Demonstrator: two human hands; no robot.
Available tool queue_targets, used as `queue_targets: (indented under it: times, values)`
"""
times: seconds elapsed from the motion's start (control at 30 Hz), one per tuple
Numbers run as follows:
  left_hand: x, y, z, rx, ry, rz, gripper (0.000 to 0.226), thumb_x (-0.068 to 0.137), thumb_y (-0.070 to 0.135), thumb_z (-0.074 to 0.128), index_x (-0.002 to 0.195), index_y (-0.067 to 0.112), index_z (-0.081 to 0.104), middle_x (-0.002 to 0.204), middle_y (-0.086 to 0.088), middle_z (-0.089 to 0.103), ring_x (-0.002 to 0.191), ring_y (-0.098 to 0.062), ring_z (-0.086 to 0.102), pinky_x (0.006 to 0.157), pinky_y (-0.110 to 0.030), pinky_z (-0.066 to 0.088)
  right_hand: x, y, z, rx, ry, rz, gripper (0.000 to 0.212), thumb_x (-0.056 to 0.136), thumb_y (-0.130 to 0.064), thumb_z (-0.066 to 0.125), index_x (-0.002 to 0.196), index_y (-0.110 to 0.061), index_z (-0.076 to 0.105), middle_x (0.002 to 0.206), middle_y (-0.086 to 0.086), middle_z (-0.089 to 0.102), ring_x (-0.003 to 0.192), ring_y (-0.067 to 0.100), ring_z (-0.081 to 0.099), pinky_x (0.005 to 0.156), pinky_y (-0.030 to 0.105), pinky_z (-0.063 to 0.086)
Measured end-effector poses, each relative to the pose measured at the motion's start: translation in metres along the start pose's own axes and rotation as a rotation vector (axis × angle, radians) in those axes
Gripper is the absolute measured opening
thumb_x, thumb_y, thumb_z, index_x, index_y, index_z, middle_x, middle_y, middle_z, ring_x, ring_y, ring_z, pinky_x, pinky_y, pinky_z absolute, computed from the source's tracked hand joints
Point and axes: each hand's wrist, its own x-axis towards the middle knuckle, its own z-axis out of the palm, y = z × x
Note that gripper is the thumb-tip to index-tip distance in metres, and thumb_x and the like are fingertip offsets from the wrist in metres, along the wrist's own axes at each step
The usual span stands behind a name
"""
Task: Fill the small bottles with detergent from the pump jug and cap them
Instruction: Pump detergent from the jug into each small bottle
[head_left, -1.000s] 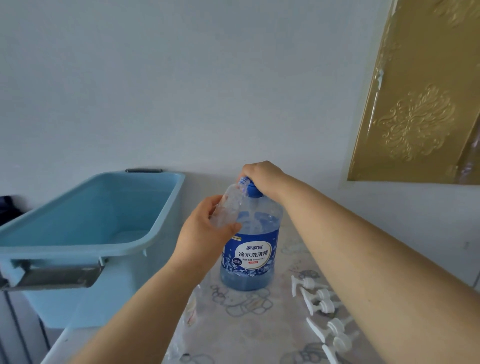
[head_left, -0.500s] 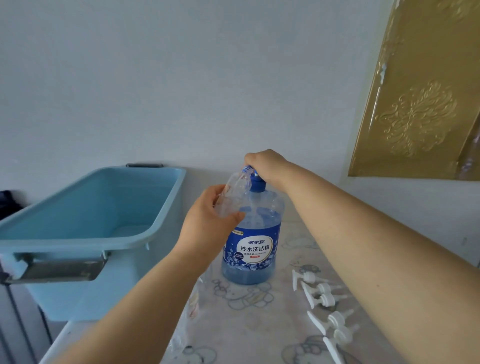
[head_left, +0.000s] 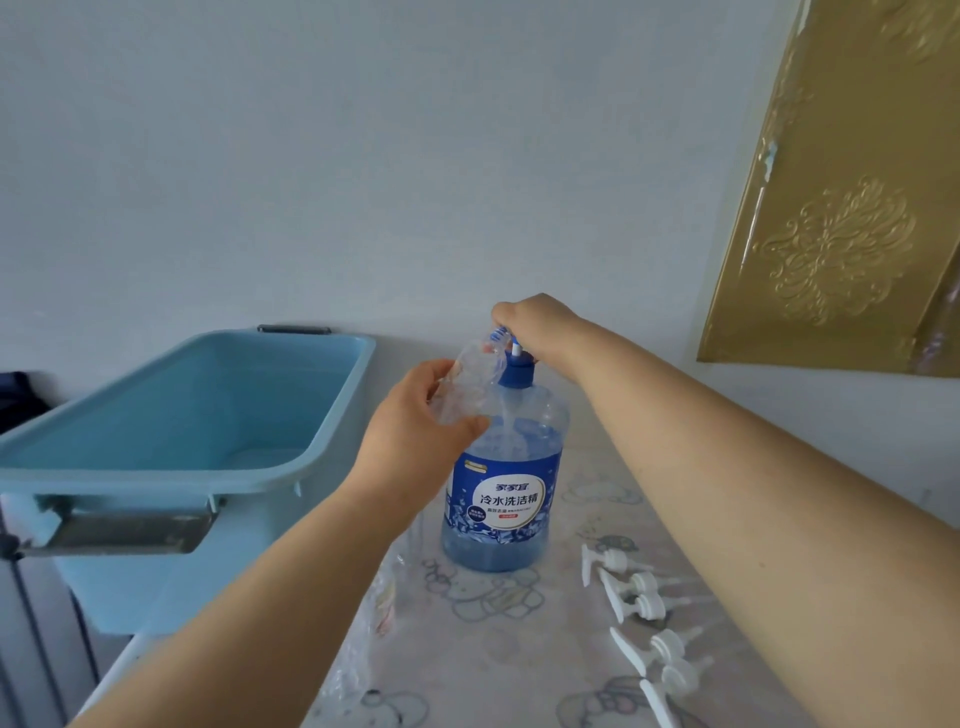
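My left hand (head_left: 415, 431) holds a small clear bottle (head_left: 475, 376) tilted, mouth at the nozzle of the pump jug (head_left: 504, 483); my right hand (head_left: 540, 327) curls over its pump top

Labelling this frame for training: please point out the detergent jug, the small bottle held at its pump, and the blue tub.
detergent jug (head_left: 501, 506): head view, middle of its blue label.
small bottle (head_left: 471, 380): head view, its clear side wall.
blue tub (head_left: 156, 475): head view, its near rim.
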Motion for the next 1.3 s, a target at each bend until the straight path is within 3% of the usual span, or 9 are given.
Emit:
queue_targets:
  times: [0.1,0.27,0.4,0.57,0.67,0.77,1.0,1.17,1.3]
  values:
    - [0.0,-0.004,0.002,0.0,-0.005,-0.021,0.038,0.083,0.018,0.071,0.109,0.035,0.049,0.089,0.023,0.055,0.08,0.005,0.055,0.061,-0.016,0.044,0.002,0.007,0.007,0.028,0.032,0.018,0.029,0.09,-0.016,0.043,0.062,-0.012,0.037,0.061,0.006,0.036,0.05,0.017,0.034,0.05,0.028,0.022]
    - [-0.003,-0.01,0.004,0.01,-0.01,-0.048,0.039,0.082,0.018,0.071,0.104,0.038,0.047,0.09,0.023,0.055,0.081,0.005,0.054,0.064,-0.018,0.046,-0.001,0.015,0.014,-0.018,0.001,-0.006,0.033,0.091,-0.013,0.037,0.06,-0.014,0.027,0.064,0.006,0.027,0.059,0.018,0.018,0.053,0.03,0.017]
    - [-0.003,-0.008,0.002,0.007,-0.006,-0.041,0.04,0.081,0.017,0.072,0.105,0.038,0.049,0.093,0.022,0.057,0.082,0.004,0.056,0.065,-0.021,0.048,-0.001,0.012,0.009,-0.086,-0.02,-0.039,0.025,0.097,-0.024,0.038,0.079,-0.011,0.051,0.071,0.004,0.043,0.061,0.019,0.038,0.053,0.023,0.031]
    - [0.002,-0.001,0.0,-0.017,0.009,-0.01,0.04,0.081,0.017,0.073,0.109,0.037,0.052,0.092,0.022,0.058,0.084,0.001,0.057,0.071,-0.024,0.048,0.004,0.003,0.001,0.003,0.012,-0.044,0.021,0.093,-0.026,0.042,0.091,-0.01,0.057,0.067,0.001,0.045,0.056,0.012,0.039,0.052,0.022,0.034]
    - [0.003,-0.004,0.004,-0.03,0.011,-0.026,0.04,0.081,0.018,0.072,0.11,0.036,0.052,0.095,0.019,0.061,0.085,-0.002,0.06,0.07,-0.025,0.049,0.003,0.004,0.004,0.042,0.011,-0.02,0.014,0.089,-0.019,0.042,0.083,-0.013,0.053,0.066,0.007,0.043,0.052,0.015,0.031,0.05,0.027,0.026]
    - [0.001,-0.011,0.008,-0.026,0.013,-0.055,0.039,0.081,0.019,0.071,0.11,0.037,0.052,0.097,0.016,0.063,0.083,-0.002,0.061,0.065,-0.024,0.048,0.002,0.01,0.009,0.087,0.024,0.011,0.027,0.088,-0.017,0.042,0.062,-0.013,0.035,0.06,0.005,0.032,0.054,0.016,0.022,0.051,0.028,0.018]
    - [-0.001,-0.015,0.007,-0.006,-0.001,-0.084,0.041,0.079,0.017,0.073,0.112,0.035,0.055,0.1,0.012,0.065,0.086,-0.008,0.062,0.068,-0.027,0.048,-0.001,0.013,0.013,0.051,0.003,0.032,0.034,0.089,-0.013,0.04,0.059,-0.014,0.025,0.061,0.005,0.023,0.058,0.018,0.016,0.05,0.029,0.015]
    - [0.0,-0.003,0.004,-0.01,0.022,-0.043,0.041,0.079,0.018,0.073,0.113,0.034,0.056,0.098,0.015,0.065,0.085,-0.006,0.061,0.068,-0.027,0.048,-0.003,0.001,0.002,0.017,-0.01,-0.014,0.017,0.089,-0.012,0.038,0.075,-0.011,0.048,0.075,0.014,0.044,0.066,0.021,0.031,0.054,0.029,0.022]
    - [0.0,-0.001,0.006,-0.022,0.024,-0.032,0.039,0.08,0.019,0.072,0.111,0.035,0.055,0.095,0.016,0.064,0.082,-0.002,0.06,0.064,-0.023,0.047,0.003,0.004,0.002,0.067,0.015,-0.007,0.026,0.084,-0.019,0.041,0.088,-0.008,0.064,0.079,0.012,0.056,0.068,0.022,0.042,0.062,0.029,0.031]
